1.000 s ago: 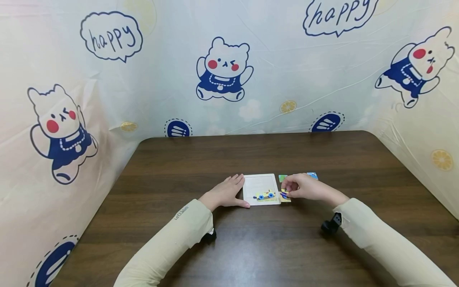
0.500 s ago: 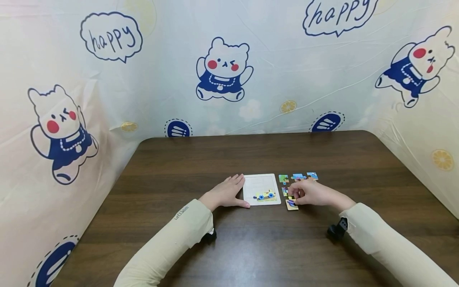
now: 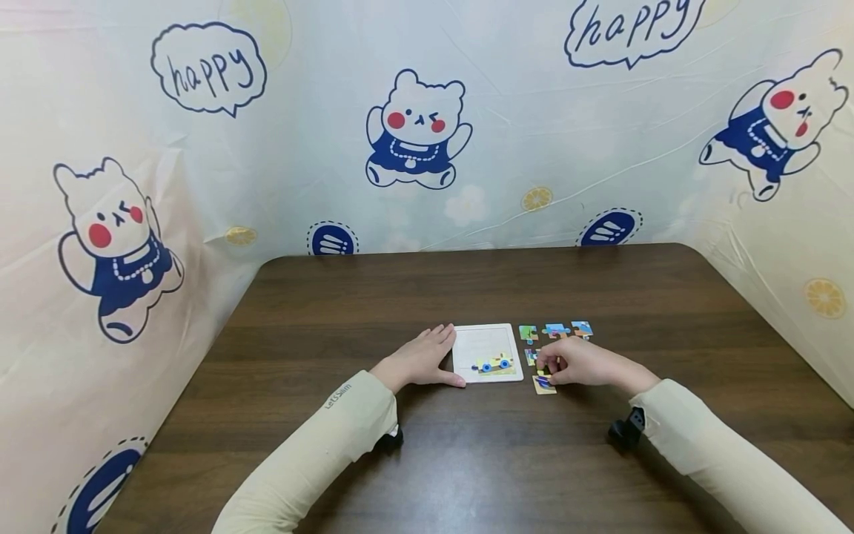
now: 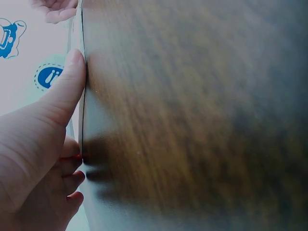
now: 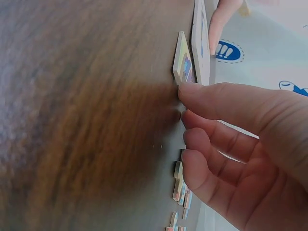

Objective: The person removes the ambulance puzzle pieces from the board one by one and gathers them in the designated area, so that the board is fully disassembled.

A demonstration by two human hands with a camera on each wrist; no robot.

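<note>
My left hand (image 3: 423,357) lies with fingers spread along the left side of a white puzzle frame (image 3: 477,334), thumb at its near corner. A yellow vehicle picture with blue wheels (image 3: 495,364) fills the frame's lower right part. Just right of the frame, my right hand (image 3: 577,361) pinches a yellow and purple puzzle piece (image 3: 544,386) at its right edge, low over the table. In the right wrist view the thumb tip meets that piece (image 5: 185,65), the other fingers curled beside it. Another piece (image 3: 530,357) is partly hidden behind my right fingers.
Several loose jigsaw pieces lie beyond my right hand: a green one (image 3: 528,332), a blue one (image 3: 555,328) and another blue one (image 3: 581,327). The dark wooden table (image 3: 373,297) ends at a printed curtain (image 3: 287,148) behind and at both sides.
My right hand has moved right and nearer to me, bringing the yellow and purple piece away from the frame's edge; over the last half second it barely shifts. My left hand stays put.
</note>
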